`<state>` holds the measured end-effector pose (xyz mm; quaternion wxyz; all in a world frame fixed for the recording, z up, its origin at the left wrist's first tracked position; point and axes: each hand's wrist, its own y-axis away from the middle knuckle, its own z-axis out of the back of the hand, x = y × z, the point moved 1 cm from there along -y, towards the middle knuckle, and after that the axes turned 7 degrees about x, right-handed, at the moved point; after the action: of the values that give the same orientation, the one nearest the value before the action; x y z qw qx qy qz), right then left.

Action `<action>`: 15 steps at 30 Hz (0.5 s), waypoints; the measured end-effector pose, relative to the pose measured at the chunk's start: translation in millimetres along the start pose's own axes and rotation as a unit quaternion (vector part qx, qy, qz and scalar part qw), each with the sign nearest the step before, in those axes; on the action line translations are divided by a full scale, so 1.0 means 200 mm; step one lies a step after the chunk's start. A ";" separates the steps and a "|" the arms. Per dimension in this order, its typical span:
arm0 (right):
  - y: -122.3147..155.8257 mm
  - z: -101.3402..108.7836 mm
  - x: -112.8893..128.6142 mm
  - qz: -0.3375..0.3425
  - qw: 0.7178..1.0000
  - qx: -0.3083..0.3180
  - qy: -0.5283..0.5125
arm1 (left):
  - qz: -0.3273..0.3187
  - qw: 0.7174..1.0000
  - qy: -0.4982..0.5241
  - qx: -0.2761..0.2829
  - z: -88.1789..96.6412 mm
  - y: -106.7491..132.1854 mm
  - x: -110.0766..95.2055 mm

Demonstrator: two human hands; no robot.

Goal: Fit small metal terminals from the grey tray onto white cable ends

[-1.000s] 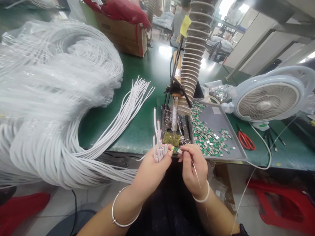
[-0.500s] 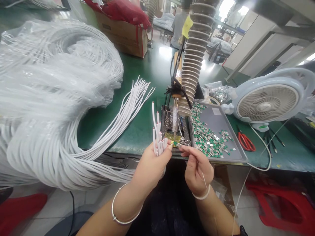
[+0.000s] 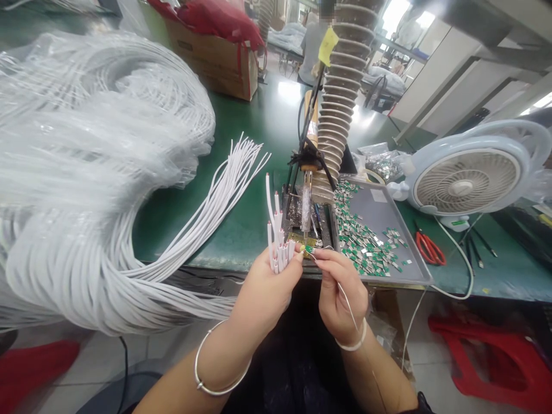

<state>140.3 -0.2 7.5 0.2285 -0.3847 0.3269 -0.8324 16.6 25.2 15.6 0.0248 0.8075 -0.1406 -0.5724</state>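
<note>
My left hand [image 3: 267, 293] is closed round a bundle of white cables [image 3: 278, 236], their reddish cut ends pointing up. At its thumb and fingertip a yellowish cable end meets a small green circuit board [image 3: 309, 249]. My right hand [image 3: 342, 287] pinches the far end of this board, whose connector is mostly hidden by the fingers. Thin solder wire [image 3: 348, 305] runs through the right hand and down along the wrist. Just above the fingertips, an upright soldering iron [image 3: 306, 201] points its tip down at the board.
A grey tray [image 3: 407, 230] of several green boards stands on the right, near red-handled pliers [image 3: 430, 248] and a fan [image 3: 468, 181]. Plastic-wrapped white cables [image 3: 107, 144] cover the left. A ribbed hose [image 3: 342, 103] hangs behind the iron. A person [image 3: 309, 52] is in the background.
My right hand has shifted slightly left, closer to my left hand. The small board has come up under the iron's tip. The left hand keeps its hold on the cables.
</note>
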 end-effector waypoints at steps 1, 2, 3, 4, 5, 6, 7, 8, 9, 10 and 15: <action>0.00 0.00 0.00 0.002 1.000 0.002 0.002 | -0.001 1.000 0.001 0.003 0.00 0.00 0.00; 0.00 0.00 0.00 0.004 1.000 0.003 0.005 | -0.002 1.000 0.001 0.004 0.00 -0.01 0.01; -0.01 0.00 0.00 0.006 1.000 0.006 0.008 | -0.004 1.000 0.000 0.005 0.00 -0.01 0.01; -0.01 0.00 0.00 0.009 1.000 0.007 0.010 | -0.006 1.000 -0.002 0.004 0.00 -0.01 0.01; -0.01 0.00 0.01 0.012 1.000 0.008 0.011 | -0.009 1.000 -0.005 0.003 0.00 -0.01 0.01; -0.02 0.00 0.01 0.015 1.000 0.008 0.011 | -0.011 1.000 -0.008 0.001 0.01 -0.02 0.01; -0.02 0.00 0.01 0.017 1.000 0.008 0.012 | -0.013 1.000 -0.011 -0.001 0.01 -0.02 0.01; -0.02 0.00 0.01 0.020 1.000 0.007 0.012 | -0.015 1.000 -0.015 -0.002 0.01 -0.02 0.01; -0.03 0.00 0.01 0.021 1.000 0.006 0.013 | -0.016 1.000 -0.018 -0.002 0.01 -0.02 0.01; -0.03 -0.01 0.01 0.021 1.000 0.006 0.014 | -0.017 1.000 -0.022 -0.002 0.01 -0.02 0.01; -0.04 -0.01 0.01 0.020 1.000 0.007 0.022 | -0.023 0.999 -0.031 -0.002 0.01 -0.02 0.01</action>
<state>136.2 4.0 13.8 0.2406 -0.3584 0.3334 -0.8381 16.1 29.1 13.3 0.0084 0.7920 -0.1216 -0.5982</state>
